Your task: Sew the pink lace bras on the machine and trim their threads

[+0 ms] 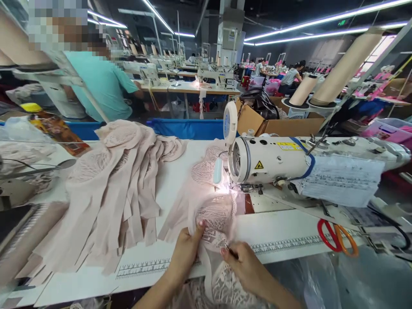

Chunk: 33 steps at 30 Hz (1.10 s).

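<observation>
A pale pink lace bra (216, 212) lies under the needle area of a white sewing machine (270, 159), its lower cup hanging over the table's front edge. My left hand (186, 251) grips the near cup's left side, thumb on top of the lace. At the cup's lower right edge, my right hand (241, 262) is closed with a thin dark tool (232, 252) sticking out between its fingers. Its kind is too small to tell. The machine's lamp glares over the stitching spot, so the needle and presser foot are hard to make out.
A pile of similar bra pieces (112, 180) covers the table's left. Scissors (337, 238) with red and orange handles lie at right. A printed ruler (289, 243) runs along the front edge. Behind stand a bottle (58, 131), a cardboard box (289, 127) and a person in turquoise (96, 86).
</observation>
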### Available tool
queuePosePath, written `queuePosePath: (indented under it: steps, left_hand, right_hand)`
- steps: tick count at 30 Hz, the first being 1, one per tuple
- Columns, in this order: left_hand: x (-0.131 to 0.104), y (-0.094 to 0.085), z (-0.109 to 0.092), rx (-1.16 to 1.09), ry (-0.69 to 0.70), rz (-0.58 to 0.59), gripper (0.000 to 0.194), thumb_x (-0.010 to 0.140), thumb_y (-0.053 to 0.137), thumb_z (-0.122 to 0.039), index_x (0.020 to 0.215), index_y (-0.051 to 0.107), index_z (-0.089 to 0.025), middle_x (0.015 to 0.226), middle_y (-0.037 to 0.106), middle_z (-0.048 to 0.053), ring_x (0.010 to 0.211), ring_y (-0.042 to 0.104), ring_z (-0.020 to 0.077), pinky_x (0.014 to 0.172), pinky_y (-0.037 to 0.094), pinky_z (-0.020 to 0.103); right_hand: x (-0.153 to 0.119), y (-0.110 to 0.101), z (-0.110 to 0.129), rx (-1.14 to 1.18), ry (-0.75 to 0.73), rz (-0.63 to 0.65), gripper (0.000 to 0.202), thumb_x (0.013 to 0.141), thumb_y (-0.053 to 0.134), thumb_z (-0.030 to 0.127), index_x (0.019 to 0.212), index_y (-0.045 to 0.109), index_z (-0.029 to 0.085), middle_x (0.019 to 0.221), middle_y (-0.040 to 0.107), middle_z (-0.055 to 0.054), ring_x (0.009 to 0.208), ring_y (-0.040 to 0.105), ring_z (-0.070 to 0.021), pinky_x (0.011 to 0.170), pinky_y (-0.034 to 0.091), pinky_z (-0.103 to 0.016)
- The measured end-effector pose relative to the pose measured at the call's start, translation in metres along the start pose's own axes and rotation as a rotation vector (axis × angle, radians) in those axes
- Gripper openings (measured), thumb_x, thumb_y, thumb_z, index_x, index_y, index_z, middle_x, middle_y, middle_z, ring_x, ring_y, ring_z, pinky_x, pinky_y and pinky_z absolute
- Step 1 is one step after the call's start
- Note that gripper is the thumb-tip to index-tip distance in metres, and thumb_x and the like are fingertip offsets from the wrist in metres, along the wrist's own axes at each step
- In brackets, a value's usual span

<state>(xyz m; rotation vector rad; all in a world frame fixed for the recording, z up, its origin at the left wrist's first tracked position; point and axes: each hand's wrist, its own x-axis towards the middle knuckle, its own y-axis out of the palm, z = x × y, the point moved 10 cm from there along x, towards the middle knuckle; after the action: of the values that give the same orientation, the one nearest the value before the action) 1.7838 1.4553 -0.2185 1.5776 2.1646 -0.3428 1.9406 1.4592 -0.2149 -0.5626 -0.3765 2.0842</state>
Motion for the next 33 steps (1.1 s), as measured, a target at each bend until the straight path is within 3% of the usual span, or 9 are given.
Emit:
queuePosePath:
  steps: [5, 11, 13, 15, 17, 19, 23, 28, 33]
  left_hand:
    - [0.038, -0.002, -0.048, -0.206, 0.108, 0.172, 0.061, 0.056, 0.087, -0.039, 0.108, 0.065, -0.017, 0.090, 0.074, 0.008, 0.082, 0.070, 0.0278, 0.071, 0.057, 0.035]
    - [0.041, -0.086, -0.120, 0.524, 0.600, -0.519, 0.067, 0.076, 0.069, -0.023, 0.138, 0.046, -0.012, 0.134, 0.055, 0.019, 0.119, 0.056, 0.0364, 0.096, 0.051, 0.054]
    - [0.015, -0.039, -0.128, 0.840, 0.957, -0.425, 0.038, 0.091, 0.055, -0.020, 0.127, 0.056, -0.012, 0.133, 0.057, 0.016, 0.126, 0.051, 0.0344, 0.103, 0.044, 0.056]
    - [-0.015, 0.045, -0.095, 1.072, 1.290, 0.134, 0.027, 0.098, 0.044, -0.015, 0.114, 0.066, -0.017, 0.120, 0.068, 0.011, 0.118, 0.060, 0.0265, 0.101, 0.049, 0.046]
    - [-0.038, 0.104, -0.045, 1.228, 1.383, 0.610, 0.030, 0.097, 0.051, -0.020, 0.123, 0.066, -0.024, 0.137, 0.063, 0.008, 0.132, 0.052, 0.0288, 0.107, 0.045, 0.046]
    - [-0.040, 0.131, -0.023, 1.300, 1.351, 0.701, 0.037, 0.098, 0.054, -0.026, 0.134, 0.060, -0.022, 0.147, 0.055, 0.010, 0.139, 0.045, 0.0325, 0.113, 0.039, 0.051]
    - [-0.027, 0.142, -0.028, 1.277, 1.292, 0.633, 0.047, 0.097, 0.055, -0.031, 0.140, 0.053, -0.014, 0.150, 0.051, 0.015, 0.140, 0.043, 0.0366, 0.114, 0.035, 0.057]
    - [-0.014, 0.136, -0.049, 1.120, 1.327, 0.744, 0.033, 0.100, 0.049, -0.027, 0.131, 0.061, -0.021, 0.136, 0.065, 0.009, 0.128, 0.057, 0.0253, 0.110, 0.043, 0.046]
    - [0.017, 0.134, -0.062, 1.142, 1.249, 0.445, 0.036, 0.101, 0.035, -0.015, 0.124, 0.062, -0.009, 0.121, 0.070, 0.015, 0.106, 0.066, 0.0240, 0.091, 0.055, 0.040]
  right_hand:
    - [-0.005, -0.013, 0.004, -0.009, 0.078, 0.089, 0.043, 0.097, 0.048, 0.042, 0.062, 0.034, 0.021, 0.054, 0.032, 0.007, 0.050, 0.031, -0.0093, 0.050, 0.023, -0.024]
    - [-0.015, -0.046, 0.014, -0.563, 0.026, -0.062, 0.017, 0.094, 0.053, 0.015, 0.084, 0.066, 0.020, 0.064, 0.063, 0.000, 0.057, 0.053, -0.0152, 0.056, 0.025, -0.026]
    - [-0.015, -0.055, 0.026, -0.722, 0.006, -0.040, 0.020, 0.094, 0.054, 0.012, 0.094, 0.070, 0.023, 0.064, 0.067, -0.001, 0.058, 0.058, -0.0176, 0.055, 0.023, -0.027]
    - [-0.014, -0.061, 0.046, -0.811, -0.083, 0.034, 0.017, 0.093, 0.058, 0.014, 0.092, 0.072, 0.024, 0.064, 0.068, -0.002, 0.058, 0.060, -0.0186, 0.054, 0.021, -0.028]
    - [-0.015, -0.070, 0.065, -0.831, -0.191, 0.131, 0.010, 0.090, 0.067, 0.019, 0.084, 0.073, 0.025, 0.064, 0.068, 0.000, 0.058, 0.060, -0.0181, 0.054, 0.020, -0.028]
    - [-0.011, -0.089, 0.073, -0.846, -0.225, 0.161, 0.009, 0.085, 0.074, 0.021, 0.077, 0.072, 0.025, 0.061, 0.065, 0.001, 0.056, 0.058, -0.0172, 0.054, 0.022, -0.028]
    - [0.018, -0.134, 0.055, -0.985, -0.116, -0.104, 0.016, 0.088, 0.064, 0.009, 0.077, 0.069, 0.020, 0.067, 0.066, -0.004, 0.061, 0.060, -0.0195, 0.057, 0.028, -0.029]
    - [0.059, -0.132, 0.023, -0.762, -0.084, -0.400, 0.011, 0.091, 0.060, 0.016, 0.098, 0.067, 0.020, 0.098, 0.072, -0.004, 0.077, 0.064, -0.0178, 0.064, 0.038, -0.025]
    - [0.072, -0.126, 0.005, -0.667, -0.036, -0.545, 0.009, 0.089, 0.062, 0.017, 0.080, 0.064, 0.020, 0.080, 0.071, -0.002, 0.071, 0.062, -0.0165, 0.062, 0.036, -0.025]
